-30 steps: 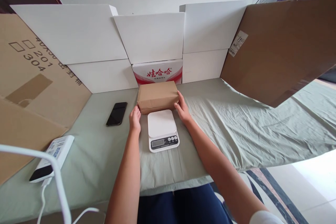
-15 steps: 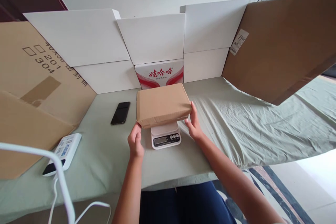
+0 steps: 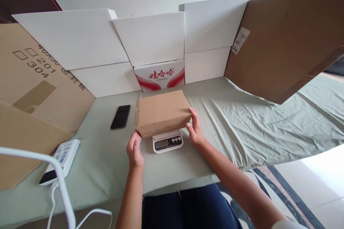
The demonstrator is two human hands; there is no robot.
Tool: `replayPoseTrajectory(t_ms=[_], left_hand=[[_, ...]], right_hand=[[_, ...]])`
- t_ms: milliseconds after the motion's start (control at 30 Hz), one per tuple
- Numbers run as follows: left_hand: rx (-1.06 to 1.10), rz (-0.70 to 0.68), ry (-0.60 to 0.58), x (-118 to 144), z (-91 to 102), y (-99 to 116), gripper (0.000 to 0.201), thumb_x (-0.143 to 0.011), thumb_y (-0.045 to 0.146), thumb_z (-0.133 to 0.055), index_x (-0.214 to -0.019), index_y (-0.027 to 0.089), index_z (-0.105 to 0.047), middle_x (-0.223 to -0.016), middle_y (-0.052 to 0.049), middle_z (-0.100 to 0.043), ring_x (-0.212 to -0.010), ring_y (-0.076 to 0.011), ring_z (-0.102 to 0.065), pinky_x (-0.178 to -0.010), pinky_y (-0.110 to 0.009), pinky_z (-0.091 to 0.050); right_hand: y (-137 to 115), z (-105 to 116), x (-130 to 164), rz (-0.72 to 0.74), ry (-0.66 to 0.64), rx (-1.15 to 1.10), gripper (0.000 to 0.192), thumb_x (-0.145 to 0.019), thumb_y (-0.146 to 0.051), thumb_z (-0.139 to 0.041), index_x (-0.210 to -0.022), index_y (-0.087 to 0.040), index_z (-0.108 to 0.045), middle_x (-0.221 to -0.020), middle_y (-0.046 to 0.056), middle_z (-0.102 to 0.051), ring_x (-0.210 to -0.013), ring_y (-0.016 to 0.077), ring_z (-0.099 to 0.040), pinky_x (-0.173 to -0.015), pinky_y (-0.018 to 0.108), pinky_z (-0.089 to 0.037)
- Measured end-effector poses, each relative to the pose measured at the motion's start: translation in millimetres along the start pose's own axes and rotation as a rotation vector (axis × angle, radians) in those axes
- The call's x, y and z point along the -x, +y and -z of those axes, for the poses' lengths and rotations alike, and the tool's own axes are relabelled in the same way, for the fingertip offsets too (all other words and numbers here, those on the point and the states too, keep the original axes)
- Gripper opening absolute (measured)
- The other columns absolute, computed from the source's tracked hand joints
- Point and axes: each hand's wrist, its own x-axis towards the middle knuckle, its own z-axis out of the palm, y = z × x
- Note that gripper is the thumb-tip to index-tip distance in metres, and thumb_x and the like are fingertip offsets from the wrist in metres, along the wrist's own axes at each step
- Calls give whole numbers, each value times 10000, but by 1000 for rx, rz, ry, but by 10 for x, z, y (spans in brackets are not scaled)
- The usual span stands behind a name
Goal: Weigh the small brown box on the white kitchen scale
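A closed brown cardboard box [image 3: 162, 112] sits over a small white kitchen scale [image 3: 168, 145], covering most of its platform. The scale's display and buttons show in front of the box; the display looks blank. My left hand [image 3: 134, 150] grips the box at its near left corner, fingers partly hidden beneath it. At the right end, my right hand [image 3: 195, 127] holds the box with fingers on its side and thumb by the lower edge. Whether the box rests fully on the scale cannot be made out.
A black phone [image 3: 120, 117] lies left of the box. Farther left is a white power strip [image 3: 62, 161] with a white cable. White boxes [image 3: 150, 39] stand behind, above a red-and-white carton [image 3: 161, 75]. Large cardboard sheets [image 3: 279, 46] flank the green cloth [image 3: 242, 125].
The box has come down and slightly nearer to me over the scale, with both hands still on it. The whole view has shifted a little.
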Motion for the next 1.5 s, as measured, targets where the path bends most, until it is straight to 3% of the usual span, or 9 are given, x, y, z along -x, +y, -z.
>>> replayPoseTrajectory(t_ms=[233,433,667,867,1000,1133,1233,1367,1500], left_hand=[[27,-13,18,10,-16,65,762,-844,669,-643,-1391,141,-695,-1426,-228,-685,-1380,-390,-623,-1180,-535,-467],[124,-95,41,5,-64,193,738,-889,606,-620,-1473,155,-639,-1556,-209,-585,-1474,-350,-538,-1223,-474,-425],[20,16,52,-6,-44,75,812,-829,695,-644,-1402,121,-685,-1413,-235,-690,-1401,-392,-604,-1187,-519,-455],[-29,17,-83,-1,-16,63,824,-844,719,-621,-1409,121,-677,-1394,-225,-701,-1417,-401,-585,-1181,-521,-457],[-52,4,-131,-17,-9,74,784,-860,701,-621,-1385,123,-691,-1406,-218,-693,-1448,-395,-554,-1183,-498,-455],[-14,15,-87,-65,10,93,784,-856,692,-640,-1398,126,-677,-1374,-224,-706,-1391,-383,-609,-1166,-502,-468],[43,-25,-89,-222,-25,222,780,-849,704,-648,-1377,131,-686,-1351,-224,-715,-1363,-375,-633,-1152,-500,-480],[94,-125,-194,-739,-247,473,735,-870,707,-640,-1364,165,-689,-1397,-206,-695,-1389,-356,-615,-1171,-487,-463],[127,-130,-258,-1322,-543,405,748,-829,759,-652,-1304,184,-703,-1381,-209,-703,-1403,-355,-603,-1182,-497,-451]], right_hand=[[5,-14,-6,28,41,18,606,-1049,-594,-417,-1611,-371,-370,-1575,102,-477,-1482,354,-462,-1195,585,-427],[20,24,-58,-26,188,47,691,-1027,-655,-375,-1650,-371,-280,-1644,125,-388,-1412,370,-521,-1085,597,-495],[22,13,-46,3,51,-12,615,-1064,-606,-386,-1632,-370,-354,-1625,97,-486,-1487,349,-494,-1182,584,-447],[-11,0,-54,19,30,-52,616,-1068,-591,-415,-1622,-323,-392,-1638,106,-480,-1538,339,-446,-1258,570,-383],[-74,-2,-66,-33,31,-90,605,-1065,-588,-427,-1604,-315,-423,-1627,108,-493,-1517,339,-465,-1221,549,-429],[-162,8,-117,-67,7,-118,584,-1058,-603,-427,-1566,-319,-476,-1589,100,-539,-1462,339,-520,-1138,523,-503],[-243,28,-316,-52,26,-145,569,-1054,-613,-427,-1540,-326,-501,-1575,89,-560,-1441,334,-545,-1144,519,-502],[-269,-6,-854,14,86,-141,610,-1032,-680,-403,-1522,-331,-504,-1576,66,-569,-1517,334,-466,-1247,526,-407],[-42,-193,-1319,35,114,-200,608,-1013,-665,-435,-1503,-312,-511,-1595,63,-548,-1540,322,-431,-1289,529,-345]])
